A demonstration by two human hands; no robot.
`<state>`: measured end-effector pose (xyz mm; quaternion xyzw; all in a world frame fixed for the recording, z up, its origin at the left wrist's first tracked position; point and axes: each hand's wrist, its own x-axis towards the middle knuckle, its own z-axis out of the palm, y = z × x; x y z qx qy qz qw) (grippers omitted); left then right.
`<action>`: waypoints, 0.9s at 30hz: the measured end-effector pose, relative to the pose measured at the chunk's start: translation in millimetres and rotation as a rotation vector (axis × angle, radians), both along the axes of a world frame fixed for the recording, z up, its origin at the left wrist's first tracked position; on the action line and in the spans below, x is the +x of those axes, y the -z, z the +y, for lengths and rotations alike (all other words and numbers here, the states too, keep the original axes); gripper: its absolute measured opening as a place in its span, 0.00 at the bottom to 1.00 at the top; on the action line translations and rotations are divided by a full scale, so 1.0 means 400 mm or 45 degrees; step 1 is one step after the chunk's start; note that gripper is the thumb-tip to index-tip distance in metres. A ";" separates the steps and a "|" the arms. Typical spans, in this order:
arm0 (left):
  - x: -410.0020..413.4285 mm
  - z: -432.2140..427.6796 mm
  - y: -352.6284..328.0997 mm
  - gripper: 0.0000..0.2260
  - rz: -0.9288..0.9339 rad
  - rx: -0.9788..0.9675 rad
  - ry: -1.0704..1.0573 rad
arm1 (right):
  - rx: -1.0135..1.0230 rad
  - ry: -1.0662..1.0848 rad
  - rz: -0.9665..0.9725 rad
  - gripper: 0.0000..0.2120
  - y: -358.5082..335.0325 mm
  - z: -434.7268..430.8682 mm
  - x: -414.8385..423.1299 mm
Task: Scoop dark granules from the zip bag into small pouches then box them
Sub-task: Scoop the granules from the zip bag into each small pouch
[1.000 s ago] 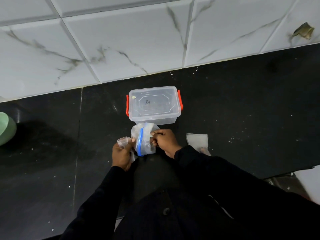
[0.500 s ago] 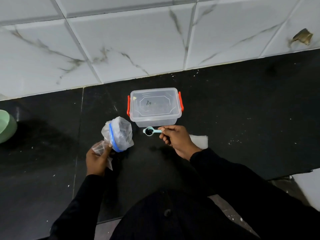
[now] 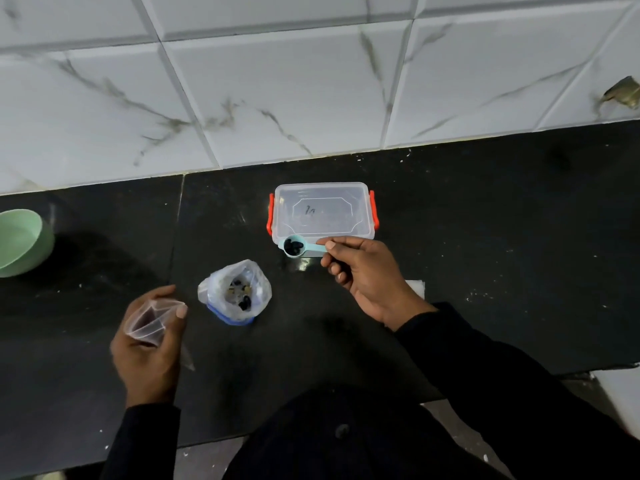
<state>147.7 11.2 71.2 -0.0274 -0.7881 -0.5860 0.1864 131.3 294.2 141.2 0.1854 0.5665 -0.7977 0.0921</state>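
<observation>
The zip bag (image 3: pixel 235 292) with a blue seal stands open on the black counter, dark granules showing inside. My left hand (image 3: pixel 149 344) holds a small clear pouch (image 3: pixel 149 322) with its mouth open, left of the bag. My right hand (image 3: pixel 367 271) pinches the handle of a light blue scoop (image 3: pixel 295 246) filled with dark granules, held just in front of the clear plastic box (image 3: pixel 322 211). The box has red side clips and its lid is on.
A green bowl (image 3: pixel 20 242) sits at the left edge of the counter. White flat pouches (image 3: pixel 415 287) lie behind my right wrist. A marbled tile wall (image 3: pixel 311 81) rises behind the counter. The counter's front edge (image 3: pixel 588 367) runs near my body.
The zip bag has been set down upright on the counter. My left hand drew back with the small pouch. My right hand lifted the filled scoop out of the bag toward the box.
</observation>
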 end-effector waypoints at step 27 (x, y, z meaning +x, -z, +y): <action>-0.040 0.278 -0.172 0.25 -0.013 0.396 0.543 | 0.359 -0.428 0.626 0.11 -0.170 0.013 0.071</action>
